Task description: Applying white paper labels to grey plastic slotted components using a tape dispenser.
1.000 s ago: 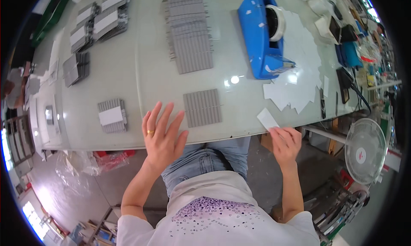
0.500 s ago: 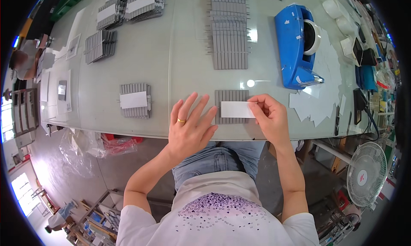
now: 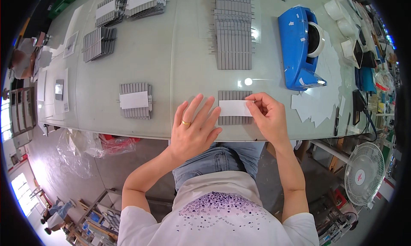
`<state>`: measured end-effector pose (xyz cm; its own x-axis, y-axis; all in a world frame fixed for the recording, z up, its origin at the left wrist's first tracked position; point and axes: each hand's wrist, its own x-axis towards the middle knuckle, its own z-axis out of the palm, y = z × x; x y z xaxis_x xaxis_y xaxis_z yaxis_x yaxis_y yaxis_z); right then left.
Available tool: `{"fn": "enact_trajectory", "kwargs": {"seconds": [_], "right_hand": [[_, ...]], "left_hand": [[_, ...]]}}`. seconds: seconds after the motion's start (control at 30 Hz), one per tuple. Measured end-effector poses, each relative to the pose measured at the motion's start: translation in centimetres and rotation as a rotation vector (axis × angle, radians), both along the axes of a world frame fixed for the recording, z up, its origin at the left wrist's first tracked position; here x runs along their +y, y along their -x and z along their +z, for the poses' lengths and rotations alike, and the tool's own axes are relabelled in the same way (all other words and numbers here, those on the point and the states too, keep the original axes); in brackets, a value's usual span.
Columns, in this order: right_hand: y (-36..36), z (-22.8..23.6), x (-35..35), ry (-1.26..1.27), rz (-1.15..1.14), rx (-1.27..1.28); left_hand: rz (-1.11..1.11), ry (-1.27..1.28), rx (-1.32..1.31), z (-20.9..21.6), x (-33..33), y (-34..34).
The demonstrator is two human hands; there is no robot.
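In front of me near the table's front edge lies a flat panel of grey strips [image 3: 235,120]. A white paper strip [image 3: 233,108] lies across its middle. My right hand [image 3: 270,117] pinches the strip's right end between thumb and fingers. Just left of the panel, my left hand [image 3: 195,125] is spread with its fingers apart, fingertips close to the strip's left end; it holds nothing. Farther left sits a small stack of grey panels [image 3: 135,111] with a white strip [image 3: 134,100] across it.
A blue tape dispenser [image 3: 295,45] with a white roll stands at right, beside white paper pieces [image 3: 314,102]. A tall stack of grey panels [image 3: 233,45] lies ahead. More stacks [image 3: 99,44] lie at far left. A white fan [image 3: 364,174] stands at lower right.
The white strip has shifted left over the grey panel, so its left end now meets the panel's left edge. My right hand keeps its pinch; the left stays spread.
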<state>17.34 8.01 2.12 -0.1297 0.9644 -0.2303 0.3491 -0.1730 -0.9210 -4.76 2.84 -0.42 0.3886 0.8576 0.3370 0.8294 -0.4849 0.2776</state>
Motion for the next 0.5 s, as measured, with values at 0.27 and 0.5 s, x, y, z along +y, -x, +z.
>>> {"fn": "enact_trajectory", "kwargs": {"seconds": [0.27, 0.5], "right_hand": [[-6.0, 3.5, 0.7, -0.518, -0.406, -0.356], [-10.7, 5.4, 4.8, -0.499, -0.285, -0.509]], "left_hand": [[0.0, -0.076, 0.04, 0.1, -0.5, 0.4], [0.016, -0.199, -0.222, 3.1, -0.5, -3.9]]}}
